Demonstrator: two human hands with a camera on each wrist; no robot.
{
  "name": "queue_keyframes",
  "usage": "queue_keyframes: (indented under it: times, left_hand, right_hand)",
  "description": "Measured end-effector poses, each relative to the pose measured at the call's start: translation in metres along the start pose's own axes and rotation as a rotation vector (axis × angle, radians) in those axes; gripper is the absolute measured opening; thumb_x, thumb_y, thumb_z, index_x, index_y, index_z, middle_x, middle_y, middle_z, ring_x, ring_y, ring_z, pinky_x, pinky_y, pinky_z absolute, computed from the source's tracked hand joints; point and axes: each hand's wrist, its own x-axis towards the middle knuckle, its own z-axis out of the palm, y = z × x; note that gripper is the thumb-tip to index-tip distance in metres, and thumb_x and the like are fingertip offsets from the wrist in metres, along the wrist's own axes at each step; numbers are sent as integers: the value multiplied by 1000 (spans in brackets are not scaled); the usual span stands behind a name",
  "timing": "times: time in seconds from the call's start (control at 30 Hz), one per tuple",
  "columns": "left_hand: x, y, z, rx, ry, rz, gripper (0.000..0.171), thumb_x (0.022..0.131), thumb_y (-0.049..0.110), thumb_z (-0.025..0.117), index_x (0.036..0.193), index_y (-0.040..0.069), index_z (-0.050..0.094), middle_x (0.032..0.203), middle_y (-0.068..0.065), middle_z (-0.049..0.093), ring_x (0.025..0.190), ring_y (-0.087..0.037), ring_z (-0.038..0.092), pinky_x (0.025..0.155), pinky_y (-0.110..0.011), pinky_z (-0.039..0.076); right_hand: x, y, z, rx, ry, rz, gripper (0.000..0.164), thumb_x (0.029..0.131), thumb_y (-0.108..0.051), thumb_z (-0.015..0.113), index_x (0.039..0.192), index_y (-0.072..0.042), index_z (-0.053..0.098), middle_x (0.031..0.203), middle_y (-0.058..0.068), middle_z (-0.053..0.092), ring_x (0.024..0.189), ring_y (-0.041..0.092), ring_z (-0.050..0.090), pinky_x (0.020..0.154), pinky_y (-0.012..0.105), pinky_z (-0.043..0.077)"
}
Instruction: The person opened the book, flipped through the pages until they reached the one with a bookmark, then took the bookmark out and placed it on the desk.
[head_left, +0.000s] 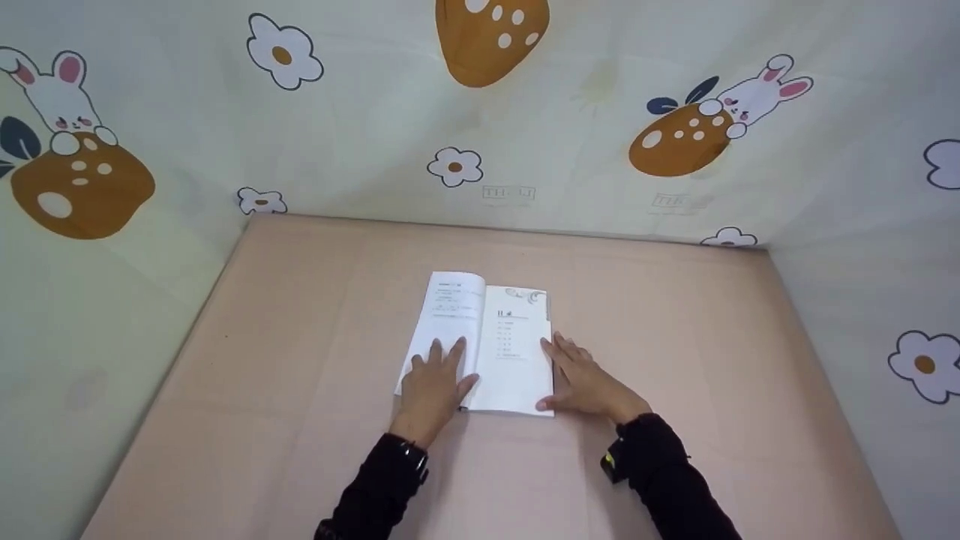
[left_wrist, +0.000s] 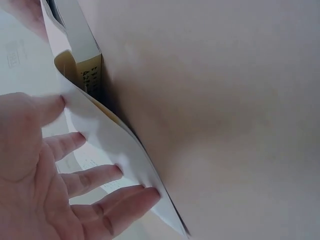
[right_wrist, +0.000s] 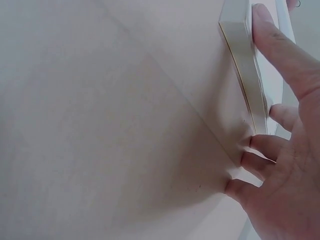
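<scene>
Left hand, fingers spread, touches an open book; right hand, likewise spread, its right page. Print seems blurred.

Light: soft, even, moderately bright in the head view; direction cannot be told. Open book, at left hand and right hand: among the brightest areas, nearly washed out; print small, blurred. Shadows: faint, soft-edged, on table beside the sleeves. Glare: small glint at left cuff. Wrist views: dimmer, greyish, low contrast; broad diffuse shadow on table beside each hand. Focus: soft; spine lettering beyond left hand indistinct.
</scene>
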Motion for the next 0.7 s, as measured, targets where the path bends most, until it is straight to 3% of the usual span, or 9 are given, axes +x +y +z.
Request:
queue_keyframes:
  times: [0.17, 0.33, 0.7]
  left_hand:
    - [0, 4, 1, 55, -37, -16, 77, 80, 57, 61, 141, 14, 41, 135, -27, 46, 93, -40, 57, 61, -37, 53]
    - [3, 6, 2, 82, -45, -22, 83, 75, 61, 63, 141, 13, 41, 134, -27, 47, 92, -40, 58, 60, -35, 54]
    - [2, 14, 6, 209, -42, -4, 101, 69, 74, 57, 143, 9, 36, 132, -31, 47, 97, -46, 59, 62, -35, 55]
  right_hand:
    - [-1, -1, 0, 11, 1, -6, 106, 70, -51, 74, 149, -11, 18, 156, 18, 7, 143, 37, 6, 114, 54, 12]
    - [-3, 0, -1, 21, 3, -7, 105, 70, -49, 76, 149, -11, 18, 156, 17, 7, 143, 38, 6, 113, 55, 12]
    - [-7, -2, -3, 48, -9, -3, 105, 70, -49, 76, 150, -13, 17, 157, 14, 4, 143, 35, 4, 113, 55, 11]
